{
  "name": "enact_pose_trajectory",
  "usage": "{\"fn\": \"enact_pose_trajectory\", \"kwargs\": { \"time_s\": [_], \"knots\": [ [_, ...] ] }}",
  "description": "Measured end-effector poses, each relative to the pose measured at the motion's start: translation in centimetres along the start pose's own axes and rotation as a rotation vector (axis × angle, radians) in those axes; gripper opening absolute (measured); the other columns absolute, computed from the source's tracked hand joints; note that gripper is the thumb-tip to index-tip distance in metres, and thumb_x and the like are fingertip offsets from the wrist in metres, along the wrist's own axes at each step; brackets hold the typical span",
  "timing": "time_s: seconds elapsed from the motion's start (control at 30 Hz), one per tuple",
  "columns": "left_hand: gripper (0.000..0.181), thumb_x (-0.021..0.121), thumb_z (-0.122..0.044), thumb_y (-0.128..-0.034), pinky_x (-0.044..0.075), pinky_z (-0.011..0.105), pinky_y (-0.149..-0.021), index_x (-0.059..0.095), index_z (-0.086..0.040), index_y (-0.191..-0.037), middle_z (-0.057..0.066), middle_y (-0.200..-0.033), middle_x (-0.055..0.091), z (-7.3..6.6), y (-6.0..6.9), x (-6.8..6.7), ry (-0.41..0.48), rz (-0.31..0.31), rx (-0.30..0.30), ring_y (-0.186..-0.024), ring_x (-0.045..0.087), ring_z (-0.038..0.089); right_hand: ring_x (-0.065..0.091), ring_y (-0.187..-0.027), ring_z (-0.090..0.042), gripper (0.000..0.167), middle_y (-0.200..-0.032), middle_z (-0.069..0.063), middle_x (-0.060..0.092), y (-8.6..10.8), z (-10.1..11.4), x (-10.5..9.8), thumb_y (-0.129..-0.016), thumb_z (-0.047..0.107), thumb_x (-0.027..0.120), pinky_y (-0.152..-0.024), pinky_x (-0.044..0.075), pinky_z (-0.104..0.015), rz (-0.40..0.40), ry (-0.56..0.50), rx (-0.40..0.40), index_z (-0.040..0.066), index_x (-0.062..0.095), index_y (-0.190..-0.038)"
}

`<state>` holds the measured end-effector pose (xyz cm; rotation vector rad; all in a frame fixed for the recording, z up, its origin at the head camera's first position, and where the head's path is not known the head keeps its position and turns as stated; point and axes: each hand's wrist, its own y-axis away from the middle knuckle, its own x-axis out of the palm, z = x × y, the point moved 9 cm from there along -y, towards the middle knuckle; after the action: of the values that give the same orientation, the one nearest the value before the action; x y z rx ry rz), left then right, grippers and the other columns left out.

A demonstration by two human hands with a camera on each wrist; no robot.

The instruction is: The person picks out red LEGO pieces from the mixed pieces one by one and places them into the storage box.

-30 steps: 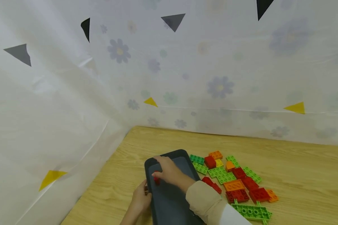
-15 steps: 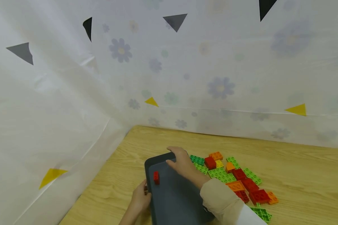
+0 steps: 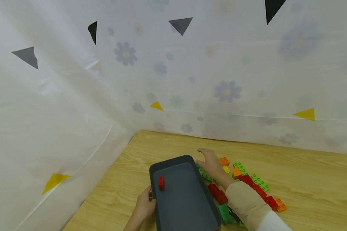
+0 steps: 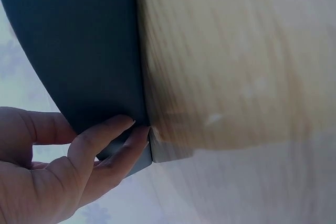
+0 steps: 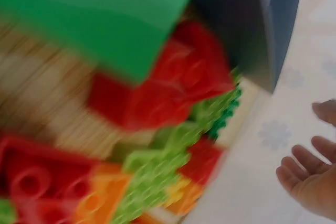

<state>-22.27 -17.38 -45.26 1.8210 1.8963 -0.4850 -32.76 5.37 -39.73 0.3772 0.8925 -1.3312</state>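
A dark grey rectangular tray stands on the table, with one small red toy brick lying in its far left part. At the tray's left side, my left hand holds the edge. In the left wrist view, the fingers of that hand press on the tray's outer wall, and the thumb passes behind the rim. My right hand is in the air just right of the tray, above loose bricks. Its fingers are spread and hold nothing, as the right wrist view also shows.
Right of the tray lie several loose toy bricks: red ones, orange ones, light green ones and a larger green piece. My right sleeve hides part of the pile. A white patterned sheet hangs behind the table.
My right hand has let go of the red brick in the tray and moved right, out over the pile. The left hand has stayed at the tray's edge.
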Motion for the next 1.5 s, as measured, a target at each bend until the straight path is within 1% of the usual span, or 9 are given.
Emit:
{"fn": "enact_pose_trajectory", "kwargs": {
  "time_s": [0.13,0.3,0.4,0.53,0.77,0.93,1.13,1.27,1.5],
  "knots": [
    [0.055,0.047,0.012,-0.075,0.056,0.043,-0.078,0.037,0.019,-0.129,0.032,-0.104,0.06,0.1,-0.1,0.0,-0.014,0.005,-0.006,-0.092,0.062,0.036,0.048,-0.118,-0.041,0.042,-0.128,-0.026,0.052,0.4,-2.7,-0.9,-0.084,0.006,0.062,-0.093,0.047,-0.052,-0.023,0.048,0.084,-0.006,0.053,-0.123],
    [0.055,0.048,0.013,-0.075,0.055,0.043,-0.079,0.037,0.02,-0.129,0.033,-0.104,0.059,0.0,-0.1,-0.2,-0.014,-0.001,0.005,-0.093,0.061,0.038,0.059,-0.091,-0.035,0.032,-0.11,-0.026,0.06,1.0,-4.3,-1.8,-0.08,0.007,0.068,-0.072,0.055,-0.042,-0.076,0.141,0.103,-0.007,0.063,-0.107],
    [0.055,0.048,0.012,-0.0752,0.055,0.043,-0.079,0.037,0.02,-0.128,0.034,-0.104,0.059,0.1,0.0,-0.3,-0.018,-0.008,0.007,-0.093,0.061,0.038,0.056,-0.079,-0.029,0.03,-0.102,-0.025,0.06,1.1,-4.7,-1.5,-0.078,0.006,0.068,-0.061,0.053,-0.036,-0.048,0.159,0.107,-0.008,0.064,-0.104],
    [0.054,0.047,0.013,-0.0743,0.056,0.043,-0.077,0.038,0.02,-0.127,0.034,-0.102,0.06,0.0,0.1,-0.4,-0.021,-0.018,0.023,-0.091,0.062,0.038,0.051,-0.07,-0.023,0.032,-0.098,-0.023,0.058,1.3,-4.9,-0.8,-0.077,0.005,0.068,-0.055,0.048,-0.032,0.017,0.172,0.126,-0.007,0.063,-0.106],
    [0.054,0.047,0.013,-0.0738,0.056,0.042,-0.076,0.038,0.021,-0.127,0.034,-0.101,0.06,-0.1,0.1,-0.3,-0.011,-0.019,0.032,-0.09,0.062,0.037,0.055,-0.076,-0.027,0.029,-0.095,-0.022,0.054,1.6,-4.9,-0.5,-0.076,0.0,0.069,-0.061,0.053,-0.038,0.053,0.207,0.139,-0.006,0.063,-0.104],
    [0.055,0.047,0.013,-0.0743,0.056,0.042,-0.077,0.037,0.021,-0.128,0.035,-0.103,0.06,-0.2,0.1,-0.2,-0.01,-0.013,0.02,-0.092,0.062,0.038,0.055,-0.076,-0.028,0.028,-0.096,-0.024,0.053,1.8,-5.2,-0.4,-0.077,-0.004,0.064,-0.063,0.053,-0.038,0.072,0.172,0.147,-0.007,0.062,-0.105],
    [0.055,0.048,0.012,-0.075,0.055,0.045,-0.08,0.038,0.019,-0.129,0.035,-0.106,0.059,-0.2,-0.2,-0.1,-0.024,-0.008,0.012,-0.095,0.061,0.04,0.053,-0.074,-0.026,0.03,-0.095,-0.025,0.053,1.7,-5.4,-0.9,-0.077,-0.005,0.061,-0.059,0.051,-0.035,0.031,0.141,0.13,-0.008,0.062,-0.107],
    [0.054,0.048,0.012,-0.0751,0.055,0.044,-0.079,0.039,0.019,-0.128,0.034,-0.105,0.059,-0.1,-0.5,0.0,-0.025,-0.006,0.013,-0.094,0.061,0.039,0.052,-0.078,-0.029,0.035,-0.102,-0.029,0.052,1.6,-5.4,-1.3,-0.078,-0.006,0.057,-0.057,0.048,-0.032,0.003,0.115,0.132,-0.009,0.06,-0.113],
    [0.054,0.048,0.012,-0.0764,0.055,0.043,-0.078,0.038,0.019,-0.129,0.034,-0.105,0.059,0.3,-0.9,-0.2,-0.031,0.003,0.003,-0.094,0.061,0.038,0.054,-0.084,-0.035,0.037,-0.104,-0.03,0.048,1.2,-4.8,-1.9,-0.08,-0.006,0.053,-0.065,0.054,-0.041,-0.047,0.077,0.119,-0.007,0.059,-0.116]
  ]
}}
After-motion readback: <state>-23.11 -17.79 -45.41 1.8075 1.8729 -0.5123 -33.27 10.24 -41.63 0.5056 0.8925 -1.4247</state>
